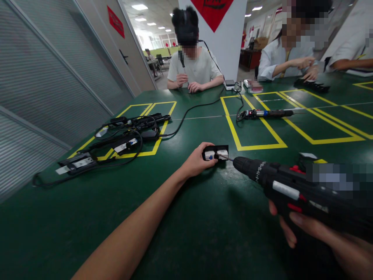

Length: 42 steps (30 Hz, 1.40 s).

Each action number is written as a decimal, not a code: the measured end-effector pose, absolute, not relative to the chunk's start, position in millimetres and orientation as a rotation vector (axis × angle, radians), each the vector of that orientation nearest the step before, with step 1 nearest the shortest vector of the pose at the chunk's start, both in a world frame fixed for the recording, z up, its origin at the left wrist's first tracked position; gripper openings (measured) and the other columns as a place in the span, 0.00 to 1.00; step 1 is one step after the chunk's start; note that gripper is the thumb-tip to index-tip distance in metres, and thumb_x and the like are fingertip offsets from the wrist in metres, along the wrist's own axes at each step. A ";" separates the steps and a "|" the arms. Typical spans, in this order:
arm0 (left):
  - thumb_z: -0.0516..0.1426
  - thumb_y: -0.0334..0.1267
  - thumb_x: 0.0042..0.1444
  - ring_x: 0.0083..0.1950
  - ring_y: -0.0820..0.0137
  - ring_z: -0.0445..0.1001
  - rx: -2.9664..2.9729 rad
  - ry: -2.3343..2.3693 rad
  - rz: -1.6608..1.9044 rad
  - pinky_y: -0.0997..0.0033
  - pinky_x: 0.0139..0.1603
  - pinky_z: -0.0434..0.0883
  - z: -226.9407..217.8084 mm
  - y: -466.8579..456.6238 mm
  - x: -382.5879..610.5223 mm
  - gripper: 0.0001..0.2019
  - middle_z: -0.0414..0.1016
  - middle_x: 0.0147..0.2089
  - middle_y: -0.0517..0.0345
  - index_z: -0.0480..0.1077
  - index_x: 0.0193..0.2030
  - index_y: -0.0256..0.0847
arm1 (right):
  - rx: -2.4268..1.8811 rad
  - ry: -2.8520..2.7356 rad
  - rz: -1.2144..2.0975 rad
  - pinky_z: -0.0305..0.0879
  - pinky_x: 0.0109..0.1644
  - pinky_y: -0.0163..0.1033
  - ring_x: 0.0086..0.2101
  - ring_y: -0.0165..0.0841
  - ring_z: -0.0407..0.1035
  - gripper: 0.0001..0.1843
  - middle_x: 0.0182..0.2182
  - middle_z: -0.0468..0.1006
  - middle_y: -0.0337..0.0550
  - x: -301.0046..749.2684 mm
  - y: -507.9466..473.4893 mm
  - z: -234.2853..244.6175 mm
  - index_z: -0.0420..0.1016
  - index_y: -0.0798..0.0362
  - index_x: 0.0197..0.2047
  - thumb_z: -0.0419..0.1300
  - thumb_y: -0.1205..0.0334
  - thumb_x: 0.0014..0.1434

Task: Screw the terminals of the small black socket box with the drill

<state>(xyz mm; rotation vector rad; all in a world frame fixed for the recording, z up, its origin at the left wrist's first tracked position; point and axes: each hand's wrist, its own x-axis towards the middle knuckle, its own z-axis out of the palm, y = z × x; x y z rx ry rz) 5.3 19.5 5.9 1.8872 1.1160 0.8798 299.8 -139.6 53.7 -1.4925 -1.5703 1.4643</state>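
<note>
My left hand (198,160) is closed on a small black box-shaped part (216,152) with white inserts, holding it steady on the green table (180,217). My right hand (309,229) grips a black cordless drill (291,186) with red buttons. The drill's thin bit points left and its tip touches the face of the small part.
Several black adapters and tangled cables (122,136) lie at the left inside yellow floor-tape boxes. An electric screwdriver (266,113) lies further back at centre right. One person (194,66) sits across the table; other people (291,58) work at the far right.
</note>
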 end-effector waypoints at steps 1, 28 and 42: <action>0.60 0.36 0.49 0.38 0.70 0.70 1.887 1.114 0.882 0.68 0.40 0.69 6.0 19.4 5.3 0.24 0.70 0.44 0.53 0.62 0.53 0.39 | -1.485 -1.574 1.467 0.72 0.43 0.42 0.30 0.39 0.74 0.16 0.24 0.77 0.38 300.1 -139.7 54.0 0.77 0.42 0.40 0.52 0.46 0.59; 0.60 0.37 0.49 0.40 0.68 0.70 1.925 1.158 0.859 0.65 0.43 0.70 7.3 20.7 6.7 0.24 0.70 0.45 0.52 0.62 0.53 0.40 | -1.493 -1.558 1.519 0.71 0.50 0.34 0.41 0.38 0.75 0.17 0.35 0.81 0.39 305.1 -144.2 52.5 0.78 0.42 0.42 0.55 0.43 0.57; 0.61 0.37 0.49 0.39 0.69 0.71 1.940 1.144 0.870 0.66 0.41 0.70 5.6 21.1 6.6 0.24 0.70 0.45 0.52 0.62 0.53 0.39 | -1.576 -1.473 1.484 0.72 0.45 0.32 0.34 0.33 0.75 0.14 0.29 0.79 0.38 290.0 -145.9 57.8 0.76 0.45 0.36 0.54 0.47 0.60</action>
